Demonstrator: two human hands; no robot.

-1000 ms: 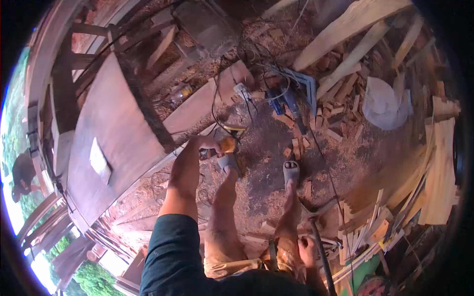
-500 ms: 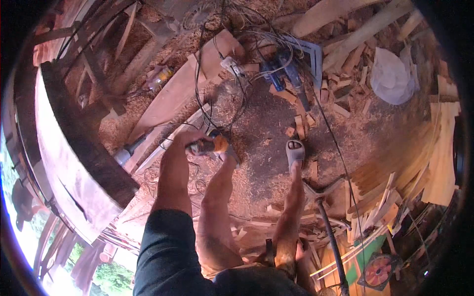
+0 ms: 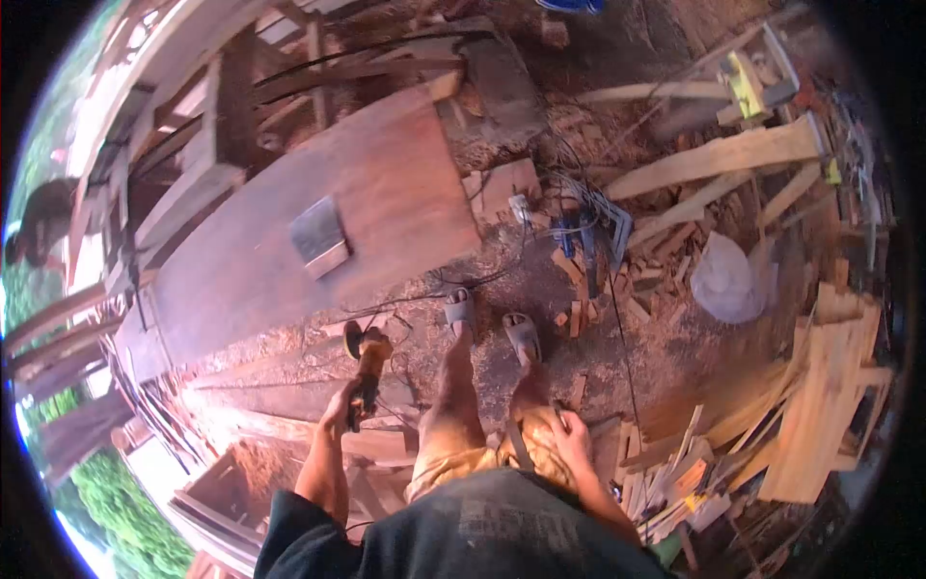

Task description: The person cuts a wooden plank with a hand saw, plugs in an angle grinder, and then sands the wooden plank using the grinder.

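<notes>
My left hand (image 3: 340,403) is wrapped around the dark rear body of an angle grinder (image 3: 368,372) with a yellow-orange front part. The grinder's round disc (image 3: 353,340) points away from me, just short of the large reddish wooden board (image 3: 405,183); I see a gap between them. On that board lies a rectangular block (image 3: 320,237) with a dark, shiny top. My right hand (image 3: 575,442) is beside my right thigh, fingers curled, with a small dark thing at the fingertips that is too small to name.
Wood offcuts and shavings litter the floor around my sandals (image 3: 522,336). A blue power tool (image 3: 582,236) and tangled cables lie ahead. To the right are a white bag (image 3: 725,280) and stacked planks (image 3: 820,405). Long timbers (image 3: 719,154) lie at the upper right.
My view has swung left and the large board with the block now shows ahead. The grinder stays in my left hand, now farther from my feet. My right hand has come into view.
</notes>
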